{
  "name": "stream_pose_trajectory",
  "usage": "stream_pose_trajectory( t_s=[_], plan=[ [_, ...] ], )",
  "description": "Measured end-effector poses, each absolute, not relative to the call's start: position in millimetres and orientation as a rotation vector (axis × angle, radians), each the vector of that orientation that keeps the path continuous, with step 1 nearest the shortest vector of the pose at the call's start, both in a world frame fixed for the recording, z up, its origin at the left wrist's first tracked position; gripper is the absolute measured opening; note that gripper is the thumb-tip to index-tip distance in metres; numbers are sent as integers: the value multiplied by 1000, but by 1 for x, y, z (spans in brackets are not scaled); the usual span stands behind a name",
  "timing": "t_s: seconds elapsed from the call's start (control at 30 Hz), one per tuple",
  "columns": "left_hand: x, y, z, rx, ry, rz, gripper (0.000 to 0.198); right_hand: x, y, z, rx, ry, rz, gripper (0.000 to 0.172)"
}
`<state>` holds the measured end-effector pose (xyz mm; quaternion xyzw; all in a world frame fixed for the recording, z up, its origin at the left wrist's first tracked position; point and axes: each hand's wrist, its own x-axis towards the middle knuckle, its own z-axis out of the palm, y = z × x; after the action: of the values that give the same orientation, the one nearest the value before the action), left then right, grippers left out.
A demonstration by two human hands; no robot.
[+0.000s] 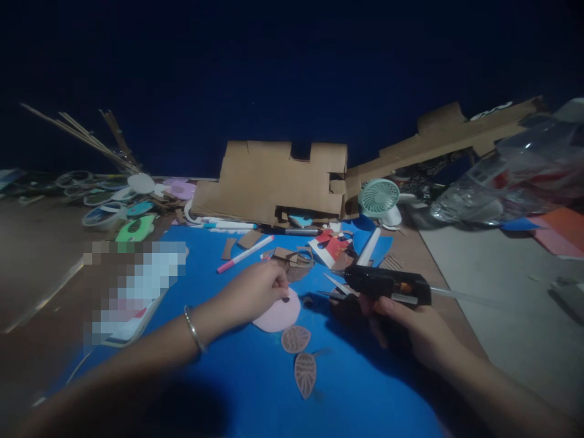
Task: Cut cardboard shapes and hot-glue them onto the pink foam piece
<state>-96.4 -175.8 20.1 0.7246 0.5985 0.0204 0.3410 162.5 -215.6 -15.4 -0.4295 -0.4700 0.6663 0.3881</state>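
Observation:
My right hand [396, 319] is wrapped around the grip of a black hot glue gun [387, 283]. Its nozzle points left, and a clear glue stick [465, 296] sticks out of the back. My left hand [264, 286], with a bangle on the wrist, is closed in a pinch over a pale pink round cutout [277, 316]. A small dark spot shows beneath the fingertips; what they hold, if anything, is too small to name. Two brown leaf-shaped cutouts with drawn lines, one [296, 339] above the other [305, 374], lie just below the pink one. Scissors [340, 286] rest open near the nozzle.
A blue sheet [365, 389] covers the table's middle. Behind it stand a cardboard piece [274, 179] and a mint-green fan [379, 198]. Markers, including a pink-tipped one [245, 253], and cardboard scraps [292, 257] lie around. A blurred-out device [137, 298] is at left, a plastic bag [515, 176] at right.

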Motion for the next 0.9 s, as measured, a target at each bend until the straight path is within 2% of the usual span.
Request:
stream_pose_trajectory(
  t_s=[0.5, 0.7, 0.9],
  plan=[
    [-94, -185, 24, 1848, 1603, 185, 12, 163, -216, -13, -1135, -1208, 1715, 28],
    [-108, -204, 31, 2046, 1548, 303, 21, 161, -215, -12, -1121, -1223, 1693, 29],
    [-121, -233, 19, 2296, 1477, 92, 40, 160, -215, -10, -1168, -1250, 1683, 32]
  ],
)
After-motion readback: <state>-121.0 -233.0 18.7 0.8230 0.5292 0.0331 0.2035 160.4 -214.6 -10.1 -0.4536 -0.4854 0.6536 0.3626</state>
